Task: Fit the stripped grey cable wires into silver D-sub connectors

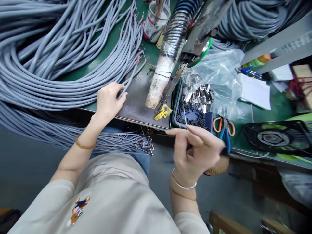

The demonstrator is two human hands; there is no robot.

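My left hand [109, 100] pinches a grey cable [131, 77] whose stripped end shows reddish wires, beside a large bundle of grey cables [80, 84]. My right hand [195, 146] is raised in front of the bench edge, fingers bent and slightly blurred; a thin strand rises by its fingertips, and whether the hand grips it is unclear. Just beyond it, a tray [174, 115] holds metal connectors [201, 97] and small black pieces [192, 118]. A soldering iron [179, 73] on a stand points down beside a wrapped duct [158, 79], near a yellow piece [162, 112].
Pliers [225, 130] with orange and blue handles lie right of the tray, near a black fan [275, 138] and paper [254, 91]. A jar [156, 24] stands at the back. Finished-looking cable ends [143, 143] hang below the bench's front edge.
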